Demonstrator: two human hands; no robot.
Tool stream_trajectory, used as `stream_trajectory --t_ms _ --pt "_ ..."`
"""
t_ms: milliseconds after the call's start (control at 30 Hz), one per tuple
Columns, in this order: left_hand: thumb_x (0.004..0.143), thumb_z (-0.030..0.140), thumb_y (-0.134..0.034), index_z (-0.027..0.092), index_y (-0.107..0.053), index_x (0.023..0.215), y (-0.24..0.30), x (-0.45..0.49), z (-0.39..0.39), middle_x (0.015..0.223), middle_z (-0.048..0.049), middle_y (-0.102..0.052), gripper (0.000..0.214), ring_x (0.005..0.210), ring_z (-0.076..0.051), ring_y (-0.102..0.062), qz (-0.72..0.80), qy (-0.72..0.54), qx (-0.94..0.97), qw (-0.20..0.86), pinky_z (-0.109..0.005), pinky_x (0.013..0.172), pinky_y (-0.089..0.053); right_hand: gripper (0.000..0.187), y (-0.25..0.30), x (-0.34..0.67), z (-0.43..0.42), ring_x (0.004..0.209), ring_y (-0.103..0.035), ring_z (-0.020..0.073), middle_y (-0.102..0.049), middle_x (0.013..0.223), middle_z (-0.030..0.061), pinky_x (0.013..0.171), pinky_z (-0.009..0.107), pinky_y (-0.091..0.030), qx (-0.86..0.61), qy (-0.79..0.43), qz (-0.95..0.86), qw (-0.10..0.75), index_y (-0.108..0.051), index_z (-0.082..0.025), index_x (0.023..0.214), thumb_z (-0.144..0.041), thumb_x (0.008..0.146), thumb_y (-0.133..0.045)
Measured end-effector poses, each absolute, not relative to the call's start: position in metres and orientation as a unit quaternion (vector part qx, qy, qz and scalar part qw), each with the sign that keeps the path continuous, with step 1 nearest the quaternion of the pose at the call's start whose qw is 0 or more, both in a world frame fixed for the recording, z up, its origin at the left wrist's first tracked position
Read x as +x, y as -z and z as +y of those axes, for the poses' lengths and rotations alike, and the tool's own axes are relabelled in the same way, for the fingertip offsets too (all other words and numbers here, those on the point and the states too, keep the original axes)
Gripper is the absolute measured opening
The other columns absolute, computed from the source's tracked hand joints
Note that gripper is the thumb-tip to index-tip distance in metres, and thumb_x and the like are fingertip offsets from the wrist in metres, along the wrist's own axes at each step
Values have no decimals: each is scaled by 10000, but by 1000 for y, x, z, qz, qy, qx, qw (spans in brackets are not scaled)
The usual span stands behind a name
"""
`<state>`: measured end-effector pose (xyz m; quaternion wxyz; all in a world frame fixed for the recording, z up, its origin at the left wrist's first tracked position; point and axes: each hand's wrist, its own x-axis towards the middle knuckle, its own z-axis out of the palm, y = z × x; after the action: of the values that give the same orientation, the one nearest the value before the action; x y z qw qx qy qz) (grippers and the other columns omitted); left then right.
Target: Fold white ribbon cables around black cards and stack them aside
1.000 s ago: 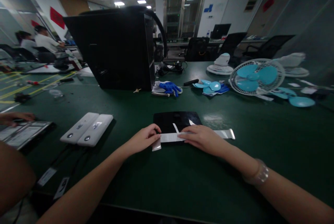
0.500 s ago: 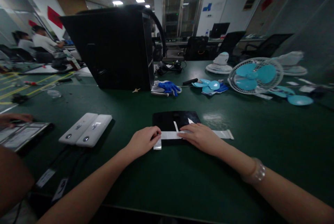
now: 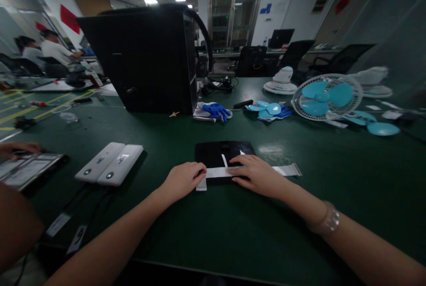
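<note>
Green table [image 3: 233, 232] is lying open along the near edge and out right. Black panel [image 3: 216, 152] is sitting mid-table, white boxes [image 3: 109, 169] crowding the left, black case [image 3: 143, 59], glove [image 3: 216, 110] and fan [image 3: 327, 97] blocking the back.

The green table [image 3: 233, 241] carries a black tile [image 3: 214, 152], white strip [image 3: 286, 170], two white units [image 3: 109, 169], fan [image 3: 328, 96].

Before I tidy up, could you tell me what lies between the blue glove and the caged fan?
Loose light-blue fan blades and a short black bar lie there, seen in the head view.
</note>
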<state>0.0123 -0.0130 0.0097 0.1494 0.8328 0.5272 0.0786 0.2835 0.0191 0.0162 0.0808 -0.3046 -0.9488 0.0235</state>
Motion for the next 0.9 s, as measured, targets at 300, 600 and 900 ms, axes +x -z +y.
stream_trajectory --t_ms 300,600,900 --pt "970 416 -312 226 -531 1021 -7 8 -8 840 -18 -662 294 711 -161 -619 628 -59 763 140 -252 590 -396 400 -20 287 19 1231 -442 241 -478 1360 58 1010 462 -369 -301 -50 -948 94 -581 -285 1259 -404 880 -532" --pt "929 388 -338 220 -577 887 -3 4 -5 803 -25 -652 295 693 -169 -614 640 -11 759 121 -256 555 -394 830 -18 290 27 1342 -322 269 -370 1462 101 1107 472 -265 -351 -94 -927 90 -315 -193 1462 -564 776 -596" --pt "937 396 -327 206 -575 918 -3 4 -5 816 -37 -644 313 690 -155 -607 637 0 762 117 -237 554 -396 862 -17 287 32 1318 -347 287 -388 1444 122 1101 485 -262 -344 -90 -930 88 -303 -173 1465 -544 751 -613"
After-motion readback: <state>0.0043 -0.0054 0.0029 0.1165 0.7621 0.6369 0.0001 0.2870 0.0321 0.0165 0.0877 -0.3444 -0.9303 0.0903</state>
